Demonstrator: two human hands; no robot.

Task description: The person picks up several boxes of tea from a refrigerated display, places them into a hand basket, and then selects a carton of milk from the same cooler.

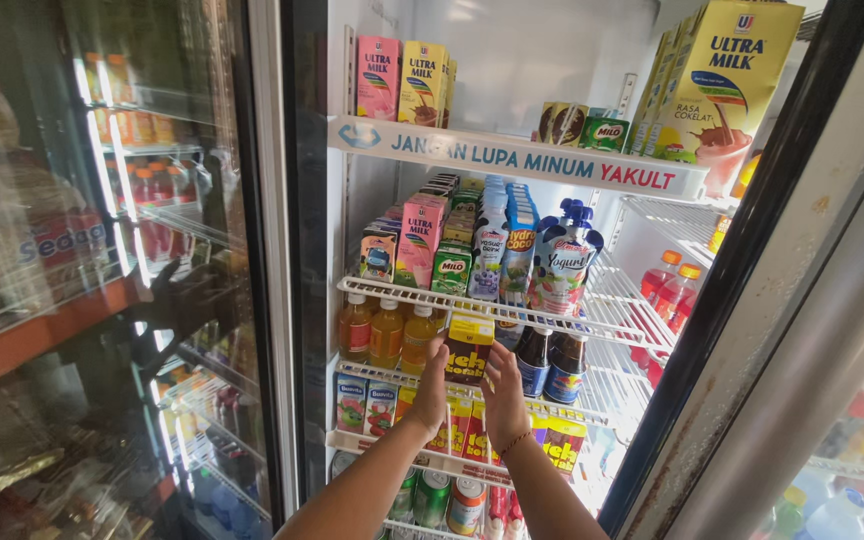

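Open fridge, wire shelves. Amber bottles just left of hands. Left hand cupped against left side of yellow carton, fingers partly curled. Right hand flat on its right side. Carton gripped between both. Dark bottles just right.

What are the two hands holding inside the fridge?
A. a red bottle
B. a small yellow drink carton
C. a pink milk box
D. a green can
B: the left hand and right hand press on either side of a small yellow drink carton, held up in front of the wire shelf, above a row of similar yellow cartons.
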